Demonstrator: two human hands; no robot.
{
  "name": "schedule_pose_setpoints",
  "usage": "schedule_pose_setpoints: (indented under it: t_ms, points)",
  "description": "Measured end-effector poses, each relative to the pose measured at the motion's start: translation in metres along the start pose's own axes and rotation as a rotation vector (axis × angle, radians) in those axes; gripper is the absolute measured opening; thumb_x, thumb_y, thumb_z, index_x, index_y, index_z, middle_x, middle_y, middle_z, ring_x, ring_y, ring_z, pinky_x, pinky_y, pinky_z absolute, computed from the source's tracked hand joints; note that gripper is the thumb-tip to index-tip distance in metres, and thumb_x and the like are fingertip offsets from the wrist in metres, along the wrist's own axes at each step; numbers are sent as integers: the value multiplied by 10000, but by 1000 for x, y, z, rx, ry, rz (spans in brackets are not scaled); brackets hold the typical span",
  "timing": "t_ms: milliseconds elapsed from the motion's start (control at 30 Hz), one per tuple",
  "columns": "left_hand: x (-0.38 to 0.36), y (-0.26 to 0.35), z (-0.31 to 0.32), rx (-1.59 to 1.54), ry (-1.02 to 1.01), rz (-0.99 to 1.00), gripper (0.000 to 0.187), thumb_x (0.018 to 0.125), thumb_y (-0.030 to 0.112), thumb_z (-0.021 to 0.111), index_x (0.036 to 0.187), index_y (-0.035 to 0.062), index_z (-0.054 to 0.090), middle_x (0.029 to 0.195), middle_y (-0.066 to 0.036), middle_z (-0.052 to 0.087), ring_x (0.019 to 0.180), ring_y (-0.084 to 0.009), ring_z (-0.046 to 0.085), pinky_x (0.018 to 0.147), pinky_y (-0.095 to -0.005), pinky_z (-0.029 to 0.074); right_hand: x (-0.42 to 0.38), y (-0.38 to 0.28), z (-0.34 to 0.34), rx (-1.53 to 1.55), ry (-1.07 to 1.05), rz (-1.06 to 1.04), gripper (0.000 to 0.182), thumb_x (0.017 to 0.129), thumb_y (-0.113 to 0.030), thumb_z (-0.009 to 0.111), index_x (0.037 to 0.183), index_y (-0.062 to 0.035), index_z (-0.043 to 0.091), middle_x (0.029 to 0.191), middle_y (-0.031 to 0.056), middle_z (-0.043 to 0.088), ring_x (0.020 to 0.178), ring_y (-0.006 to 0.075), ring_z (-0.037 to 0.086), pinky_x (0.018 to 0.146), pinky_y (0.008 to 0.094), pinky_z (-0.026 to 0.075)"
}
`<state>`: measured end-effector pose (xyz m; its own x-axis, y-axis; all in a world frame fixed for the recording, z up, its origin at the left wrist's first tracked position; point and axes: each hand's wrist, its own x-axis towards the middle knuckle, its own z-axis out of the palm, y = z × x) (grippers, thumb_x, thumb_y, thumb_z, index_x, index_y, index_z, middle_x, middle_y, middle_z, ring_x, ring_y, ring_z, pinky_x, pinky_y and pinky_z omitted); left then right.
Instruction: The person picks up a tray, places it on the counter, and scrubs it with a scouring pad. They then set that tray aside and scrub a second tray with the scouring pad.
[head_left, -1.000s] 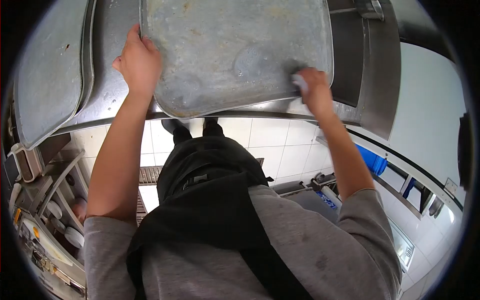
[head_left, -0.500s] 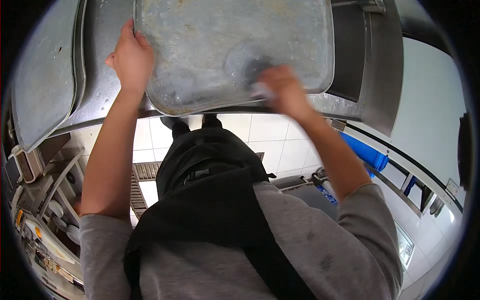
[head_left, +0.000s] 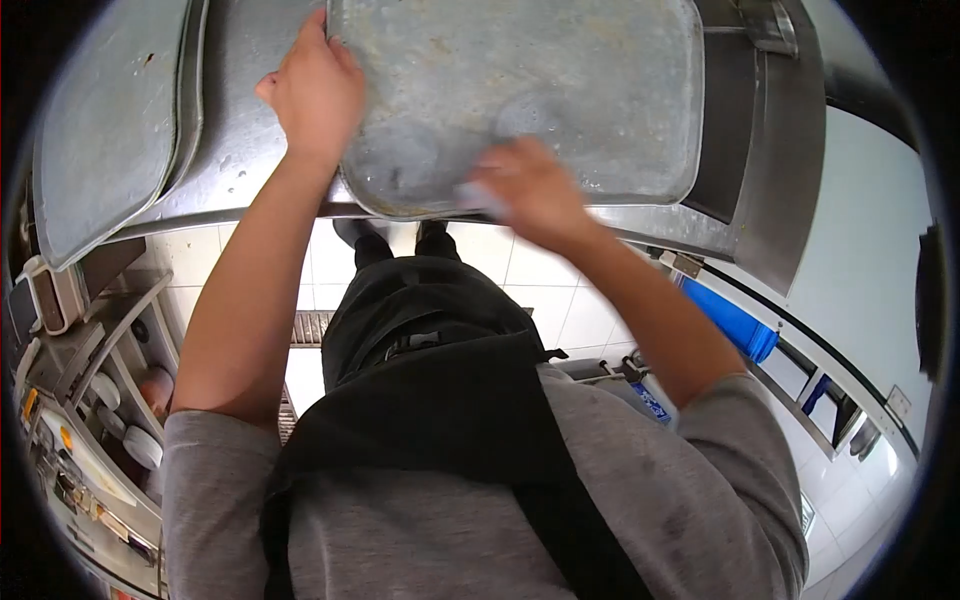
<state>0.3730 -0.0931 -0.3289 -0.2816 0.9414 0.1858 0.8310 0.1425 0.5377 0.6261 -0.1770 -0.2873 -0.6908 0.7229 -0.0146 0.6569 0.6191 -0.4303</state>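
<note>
A large grey metal baking tray (head_left: 560,60) lies over the steel sink counter in front of me, wet and streaked with suds. My left hand (head_left: 320,95) grips the tray's left rim, its thumb side towards the tray. Low on the tray's surface, my right hand (head_left: 530,190) is closed and smeared by motion. A small whitish pad (head_left: 480,198) shows at its fingers, too blurred to tell its exact kind. Foam rings (head_left: 530,113) lie on the metal just above that hand.
More metal trays (head_left: 110,130) rest at the left on the counter (head_left: 250,120). A dark sink basin (head_left: 725,120) opens to the right of the tray. Shelves with dishes (head_left: 130,430) stand at lower left, and a blue item (head_left: 730,320) hangs at the right.
My right hand has swept left across the tray, bringing the whitish pad along. My left hand still grips the rim. The view has shifted, so the tray and counter appear further right and higher.
</note>
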Motion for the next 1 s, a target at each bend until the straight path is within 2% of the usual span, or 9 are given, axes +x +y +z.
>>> schedule_pose_setpoints:
  t_ms: [100, 167, 333, 467, 600, 767, 833, 933, 1000]
  points:
    - [2, -7, 3, 40, 86, 66, 406, 939, 175, 500, 1335, 90, 531, 1001, -123, 706, 922, -254, 653, 907, -433, 304, 54, -57, 19, 92, -38, -64, 287, 693, -95, 714, 965, -173, 669, 1029, 51, 634, 963, 290, 566, 848, 397, 504]
    - [2, -4, -1, 41, -22, 24, 406, 938, 173, 502, 1334, 89, 532, 1034, -137, 701, 953, -256, 649, 902, -437, 302, 44, -46, 10, 76, -71, -137, 291, 698, -73, 709, 971, -166, 669, 1041, 60, 642, 973, 292, 574, 857, 396, 503]
    - [1, -1, -3, 1, -9, 29, 405, 934, 166, 509, 1331, 89, 533, 1010, -127, 702, 936, -257, 651, 875, -440, 308, -37, 37, -52, -103, -217, 106, 144, 741, -114, 708, 884, -127, 697, 1003, 111, 682, 1004, 308, 605, 878, 448, 479]
    - [-1, 10, -7, -40, 22, 29, 394, 898, 135, 538, 1281, 48, 562, 980, -125, 712, 939, -263, 660, 842, -447, 318, 28, -45, 11, -27, 92, 20, 159, 807, -183, 615, 926, -89, 664, 1009, 70, 627, 936, 284, 566, 803, 401, 508]
    - [-3, 7, -9, -39, 0, -18, 407, 886, 128, 551, 1283, 38, 556, 959, -107, 711, 928, -260, 659, 852, -461, 324, 57, -75, 23, -35, 108, -6, 105, 769, -163, 611, 851, -106, 644, 911, 36, 578, 879, 257, 543, 776, 388, 506]
    - [68, 3, 13, 309, 439, 218, 446, 928, 178, 532, 1369, 113, 510, 922, -131, 686, 922, -297, 645, 885, -499, 370, 9, -11, -19, -102, -82, -204, 98, 754, -181, 646, 834, -135, 678, 976, -22, 611, 923, 231, 544, 809, 370, 494]
    - [95, 17, 7, 296, 280, 328, 332, 889, 140, 565, 1191, 3, 567, 1167, -226, 605, 1057, -412, 585, 956, -475, 428, -8, 8, -37, -170, -212, -245, 120, 749, -175, 661, 859, -142, 694, 979, -28, 607, 944, 230, 539, 828, 374, 487]
    - [104, 33, 9, 155, -39, 431, 328, 892, 214, 596, 1154, 21, 559, 1164, -199, 592, 1035, -389, 595, 944, -464, 458, -12, 17, -46, -204, -241, -280, 148, 737, -162, 672, 880, -139, 697, 977, -21, 604, 949, 233, 539, 845, 377, 488]
    - [99, 32, 3, 154, -95, 331, 329, 896, 244, 601, 1133, 20, 553, 1135, -198, 589, 1023, -383, 597, 924, -463, 473, -16, 19, -45, -194, -237, -292, 164, 729, -157, 679, 890, -135, 696, 972, -14, 601, 946, 235, 540, 850, 380, 491]
